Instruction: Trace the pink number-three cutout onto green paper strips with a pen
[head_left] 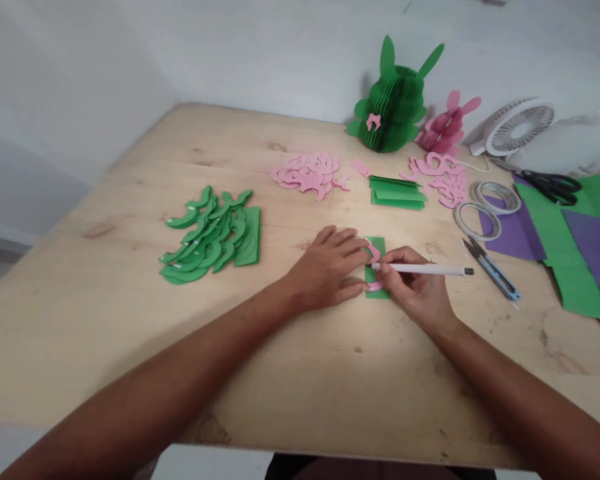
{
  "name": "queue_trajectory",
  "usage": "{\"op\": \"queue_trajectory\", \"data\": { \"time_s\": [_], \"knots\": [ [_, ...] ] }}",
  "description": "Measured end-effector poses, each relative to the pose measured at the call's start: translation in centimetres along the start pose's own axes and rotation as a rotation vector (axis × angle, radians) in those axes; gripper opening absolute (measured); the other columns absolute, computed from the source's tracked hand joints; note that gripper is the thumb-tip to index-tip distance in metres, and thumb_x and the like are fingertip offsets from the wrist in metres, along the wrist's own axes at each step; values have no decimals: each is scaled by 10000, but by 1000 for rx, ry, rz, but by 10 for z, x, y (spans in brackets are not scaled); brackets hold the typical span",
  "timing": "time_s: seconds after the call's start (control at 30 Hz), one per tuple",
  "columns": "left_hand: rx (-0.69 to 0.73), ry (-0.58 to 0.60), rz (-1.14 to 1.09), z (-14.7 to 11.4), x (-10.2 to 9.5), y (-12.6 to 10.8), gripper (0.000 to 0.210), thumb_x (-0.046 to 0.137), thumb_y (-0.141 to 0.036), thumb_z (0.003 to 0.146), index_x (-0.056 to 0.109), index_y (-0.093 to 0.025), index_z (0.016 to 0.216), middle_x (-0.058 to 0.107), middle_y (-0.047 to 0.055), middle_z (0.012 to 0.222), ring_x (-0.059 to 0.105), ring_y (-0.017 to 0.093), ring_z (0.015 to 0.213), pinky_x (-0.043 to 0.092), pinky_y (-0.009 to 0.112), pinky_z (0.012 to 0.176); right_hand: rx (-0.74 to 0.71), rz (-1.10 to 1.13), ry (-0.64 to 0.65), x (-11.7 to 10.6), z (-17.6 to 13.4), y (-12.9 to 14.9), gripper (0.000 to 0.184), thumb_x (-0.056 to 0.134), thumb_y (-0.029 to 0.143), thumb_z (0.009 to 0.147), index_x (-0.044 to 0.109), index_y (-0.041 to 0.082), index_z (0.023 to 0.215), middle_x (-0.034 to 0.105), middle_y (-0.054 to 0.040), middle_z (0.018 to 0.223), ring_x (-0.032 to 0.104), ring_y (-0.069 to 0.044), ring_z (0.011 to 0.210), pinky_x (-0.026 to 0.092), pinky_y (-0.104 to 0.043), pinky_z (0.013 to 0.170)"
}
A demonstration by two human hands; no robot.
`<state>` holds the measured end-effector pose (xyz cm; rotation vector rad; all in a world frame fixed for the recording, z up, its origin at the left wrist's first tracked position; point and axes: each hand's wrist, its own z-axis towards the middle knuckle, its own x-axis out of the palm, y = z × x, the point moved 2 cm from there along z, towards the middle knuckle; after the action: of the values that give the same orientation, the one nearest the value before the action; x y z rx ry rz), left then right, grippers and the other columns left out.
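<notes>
My right hand (417,283) is closed around a white pen (433,269), its tip down at a curved pink paper cutout (375,253). The cutout lies on a small green paper piece (379,295) in the middle of the table. My left hand (330,267) lies flat with fingers spread, its fingertips on the cutout's left side and hiding part of it. Left of my left hand sits a stack of green paper cutouts (205,247), next to a green sheet with drawn outlines (249,243).
Farther back are pink cutouts (307,175), folded green strips (397,195) and more pink cutouts (450,183). A green paper bunny (393,107), a pink bunny (445,130) and a fan (520,127) stand by the wall. At right lie tape rolls (477,230), thread snips (495,270), scissors (550,185) and purple paper (517,233).
</notes>
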<state>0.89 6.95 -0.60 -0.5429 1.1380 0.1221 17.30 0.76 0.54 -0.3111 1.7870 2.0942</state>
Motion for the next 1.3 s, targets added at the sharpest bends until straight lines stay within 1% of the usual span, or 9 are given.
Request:
{"op": "queue_trajectory", "data": {
  "time_s": [0.2,0.37,0.6,0.87,0.97,1.13,1.3],
  "knots": [
    [-1,3,0,0,0,0,345,553,-367,861,567,-190,1158,570,77,1300,399,285,1281,238,459,1067,-18,-24,-2,0,0,1,48,570,215,827,577,185,791,579,21,647,504,-89,522,382,-198,438],
    [-8,13,-3,0,0,0,317,558,-366,855,579,-197,1123,568,77,1302,393,286,1286,240,458,1069,-16,-54,4,0,-2,1,44,569,214,829,574,187,794,582,21,650,509,-92,530,407,-206,459],
    [-11,8,-7,-1,1,0,306,561,-354,851,579,-205,1117,572,77,1297,395,286,1286,245,461,1064,-9,-43,-11,0,-3,3,53,570,225,832,569,195,788,585,17,646,521,-97,526,407,-208,448],
    [-2,7,10,-1,1,0,331,556,-370,865,562,-192,1144,569,75,1300,387,279,1293,235,454,1070,-7,-89,26,-1,-4,0,65,573,250,844,586,187,834,633,-5,696,594,-121,567,448,-234,500],
    [4,7,6,-1,1,0,337,556,-376,866,559,-188,1145,565,72,1304,381,285,1296,235,459,1067,-10,-118,16,-1,-4,0,57,567,238,845,586,187,827,623,4,680,573,-111,547,431,-228,486],
    [4,10,4,-1,0,1,324,558,-367,864,559,-184,1131,564,67,1304,382,283,1296,234,457,1067,-32,-102,-14,0,-4,1,47,560,223,837,571,192,803,593,17,660,524,-98,531,412,-215,465],
    [-3,16,4,-1,1,1,316,569,-352,853,565,-194,1127,565,66,1306,384,279,1296,231,451,1073,-55,-114,-29,0,-3,2,38,564,211,824,567,194,790,582,23,651,506,-94,525,391,-212,455]
  ]
}}
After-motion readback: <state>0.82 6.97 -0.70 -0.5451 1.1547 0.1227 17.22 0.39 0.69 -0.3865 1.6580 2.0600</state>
